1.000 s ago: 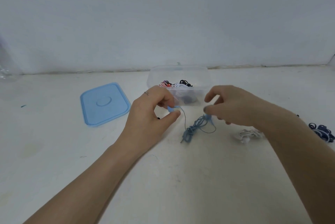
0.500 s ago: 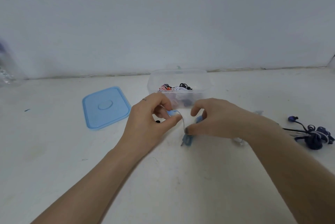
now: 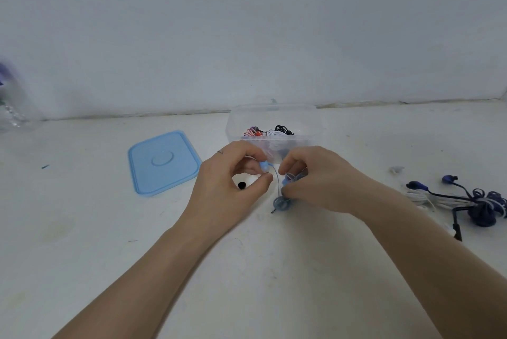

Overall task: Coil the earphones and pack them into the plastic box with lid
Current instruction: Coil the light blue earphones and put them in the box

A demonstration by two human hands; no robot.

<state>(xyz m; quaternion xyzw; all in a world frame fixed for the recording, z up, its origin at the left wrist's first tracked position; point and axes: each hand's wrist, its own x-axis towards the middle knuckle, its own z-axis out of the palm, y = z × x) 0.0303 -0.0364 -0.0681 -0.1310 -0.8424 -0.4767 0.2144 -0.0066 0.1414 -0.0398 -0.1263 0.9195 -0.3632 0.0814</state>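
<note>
My left hand (image 3: 233, 188) pinches the light blue earbud end of the blue earphones (image 3: 281, 203) between fingers and thumb. My right hand (image 3: 315, 182) grips the bundled blue cable, whose loops and jack plug hang out below the fingers onto the table. Just behind both hands stands the clear plastic box (image 3: 236, 125), holding red, white and black coiled earphones. Its blue lid (image 3: 163, 163) lies flat to the left.
Dark blue earphones (image 3: 482, 207) lie tangled with a white cable at the right. A small white piece (image 3: 396, 170) sits near them. A small black object (image 3: 241, 185) lies under my left hand. A clear bottle (image 3: 11, 108) stands at the far left by the wall.
My right hand has moved left toward my left hand and gathered the loose blue cable into a tighter bundle. The view has shifted, bringing the dark blue earphones into sight.
</note>
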